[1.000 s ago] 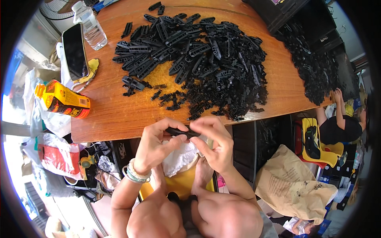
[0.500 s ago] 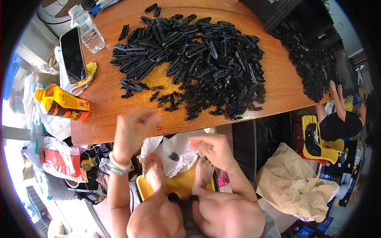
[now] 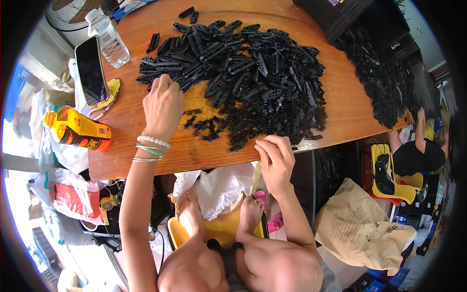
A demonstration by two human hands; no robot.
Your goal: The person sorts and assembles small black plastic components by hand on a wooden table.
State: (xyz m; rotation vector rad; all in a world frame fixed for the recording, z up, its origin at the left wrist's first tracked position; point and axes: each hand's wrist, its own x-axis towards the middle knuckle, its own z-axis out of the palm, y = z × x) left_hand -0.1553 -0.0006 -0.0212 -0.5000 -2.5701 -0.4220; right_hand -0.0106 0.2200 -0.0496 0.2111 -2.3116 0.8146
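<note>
A heap of long black plastic pieces (image 3: 214, 51), boat-shaped with ribbed openings, covers the wooden table's middle. Smaller black clip-like pieces (image 3: 258, 119) lie along its near side. My left hand (image 3: 164, 104), with bracelets at the wrist, reaches to the heap's left edge. Its fingers are curled down, and they hide whatever is in them. At the table's front edge, by the small pieces, my right hand (image 3: 277, 158) has thumb and fingertips pinched together; I cannot make out anything between them. A white bag (image 3: 221, 192) hangs open below the edge, between my feet.
A phone (image 3: 91, 70), a clear bottle (image 3: 109, 41) and a yellow-orange bottle (image 3: 80, 127) are at the table's left. More black pieces (image 3: 384, 78) cover the right side, where another person (image 3: 419, 153) sits. A brown paper bag (image 3: 362, 226) stands lower right.
My left hand has moved forward from the table's front to the heap's left edge. My right hand has risen from above the bag to the table edge. A dark piece over the bag is out of sight.
</note>
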